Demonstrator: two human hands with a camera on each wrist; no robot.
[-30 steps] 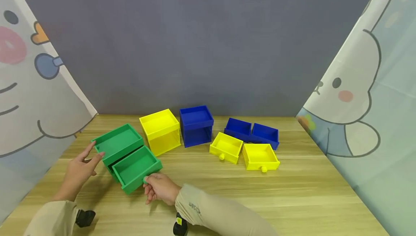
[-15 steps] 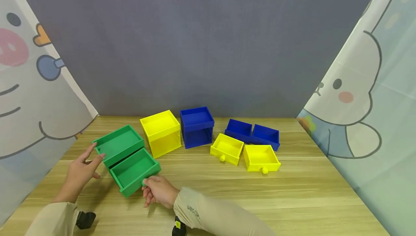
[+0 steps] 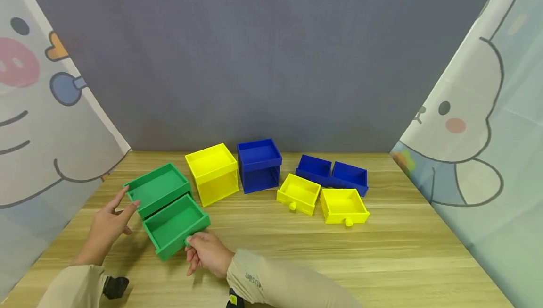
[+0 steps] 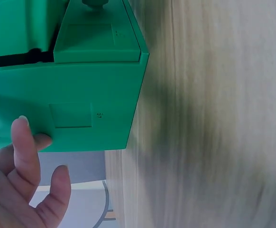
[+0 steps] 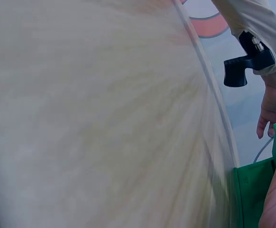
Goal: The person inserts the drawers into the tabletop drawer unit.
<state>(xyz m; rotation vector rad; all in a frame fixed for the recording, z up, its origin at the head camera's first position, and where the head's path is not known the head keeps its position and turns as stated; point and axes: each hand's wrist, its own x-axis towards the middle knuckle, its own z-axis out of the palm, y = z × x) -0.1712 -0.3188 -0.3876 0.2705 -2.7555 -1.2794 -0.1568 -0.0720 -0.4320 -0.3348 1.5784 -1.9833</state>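
The right hand (image 3: 209, 254), pinching its knob (image 3: 187, 241), had squared the green drawer (image 3: 176, 225) toward its eleven-o'clock cabinet (image 3: 159, 187), apparently improving alignment. The left hand (image 3: 107, 225) (fingers loosely spread) touched the cabinet.

My right hand (image 3: 209, 253) hides most of the knob (image 3: 187, 241). The right wrist view's edge cuts that hand off; the left wrist view crops my left hand (image 4: 12, 198) and the cabinet (image 4: 95, 85), whose tiny marking (image 4: 99, 115) I cannot read.
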